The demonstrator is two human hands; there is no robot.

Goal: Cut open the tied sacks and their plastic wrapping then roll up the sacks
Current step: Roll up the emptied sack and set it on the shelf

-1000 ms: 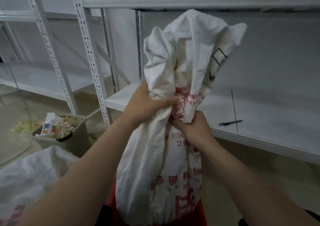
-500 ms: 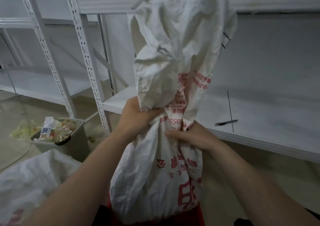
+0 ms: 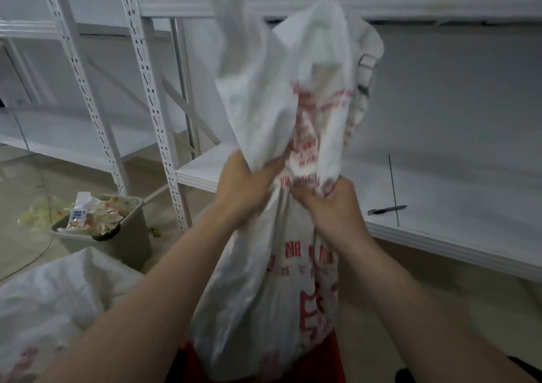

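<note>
Crumpled white sack (image 3: pixel 264 280) has sagged; left hand (image 3: pixel 243 192), right hand (image 3: pixel 331 206) clutch it.

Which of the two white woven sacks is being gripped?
The upright white woven sack, held by left hand and right hand; the other sack lies untouched, lower left.

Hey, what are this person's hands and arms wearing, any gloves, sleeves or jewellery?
The left hand and right hand are bare: no gloves, rings or watch show. Both forearms are uncovered down to the frame's edge, no cuffs or bands. A dark patch by the right elbow may be clothing; unclear.
</note>
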